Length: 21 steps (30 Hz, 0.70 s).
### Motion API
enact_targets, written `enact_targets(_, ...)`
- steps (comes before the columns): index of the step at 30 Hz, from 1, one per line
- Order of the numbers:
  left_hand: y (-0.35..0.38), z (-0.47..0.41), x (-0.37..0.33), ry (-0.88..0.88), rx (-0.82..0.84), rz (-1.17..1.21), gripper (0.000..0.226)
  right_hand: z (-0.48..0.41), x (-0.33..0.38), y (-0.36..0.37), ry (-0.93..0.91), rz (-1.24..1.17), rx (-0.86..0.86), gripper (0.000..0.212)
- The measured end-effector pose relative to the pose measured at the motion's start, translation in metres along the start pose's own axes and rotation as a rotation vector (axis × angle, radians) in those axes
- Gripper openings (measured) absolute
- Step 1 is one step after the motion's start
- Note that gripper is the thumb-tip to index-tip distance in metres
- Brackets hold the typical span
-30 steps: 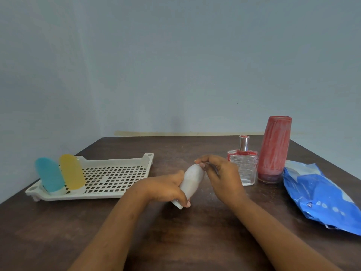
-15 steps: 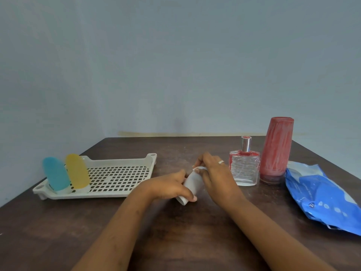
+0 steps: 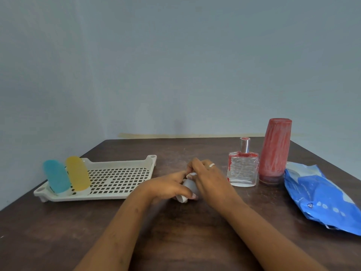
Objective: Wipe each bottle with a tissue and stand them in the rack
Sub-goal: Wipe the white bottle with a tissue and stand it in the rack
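Bench (image 3: 185, 241): dark wood, carrying everything in view. Positions are read from its centre.

Rack (image 3: 117, 163): cream perforated tray at 9 o'clock, lying flat, with most of its grid unoccupied.

Blue packet (image 3: 320, 196): crumpled, lying at 3 o'clock, presumed to be the tissue supply.

Red bottle (image 3: 275, 151): upright at 2 o'clock, just beside the packet. Its surface is streaked and it is judged not yet wiped.

Glass bottle (image 3: 242, 171): square with a metal cap, upright at 1 o'clock, close against the red bottle. Whether they touch cannot be told. Red smears show on its shoulder.

Blue bottle (image 3: 56, 177) and yellow bottle (image 3: 77, 173): side by side at the rack's 9 o'clock end, leaning slightly. These are judged finished.

Left hand (image 3: 168, 184): at bench centre, its fingers are curled round the lower end of the white bottle (image 3: 190, 189).

Right hand (image 3: 209, 177): cupped over the bottle's upper end, with fingers bent round it. A ring (image 3: 211, 165) shows on one finger. No tissue can be made out under this palm.

White bottle: held tilted between the two hands just above the bench, mostly hidden by them.

Assessment: the wiping step is in hand, and three bottles are outstanding.

Recommendation:
- Keep the left grip low and firm so the right hand can pass round the whole body and over the rounded top.
- Turn the bottle between strokes so no strip is missed.
- Carry it to 9 o'clock only once it is wiped all round.
- Set it base down next to the yellow bottle without knocking the leaning pair.
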<state>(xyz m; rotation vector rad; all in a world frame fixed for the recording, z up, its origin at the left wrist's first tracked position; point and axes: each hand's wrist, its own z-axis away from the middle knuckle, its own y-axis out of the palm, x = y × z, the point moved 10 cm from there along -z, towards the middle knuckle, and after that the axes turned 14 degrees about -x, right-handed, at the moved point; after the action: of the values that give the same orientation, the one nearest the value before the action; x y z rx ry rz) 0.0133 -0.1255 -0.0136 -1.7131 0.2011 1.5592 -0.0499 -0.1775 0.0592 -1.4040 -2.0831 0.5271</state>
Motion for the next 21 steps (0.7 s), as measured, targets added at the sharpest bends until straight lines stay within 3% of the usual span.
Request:
enact_targets(6,0.002,0.001,0.004,-0.012,0.04,0.05,0.054,-0.002,-0.047,-0.002,0.235,-0.01,-0.082,0.012)
enact_targets(15,0.0,0.0,0.001,-0.004,0.108,0.268,0.077,0.015,-0.088,0.001,0.736,-0.709,-0.23,0.022)
enact_targets(21,-0.004,0.0,0.001,-0.026,0.111,0.446,0.068,0.018,-0.078,0.006,0.733,-0.771,-0.208,0.017)
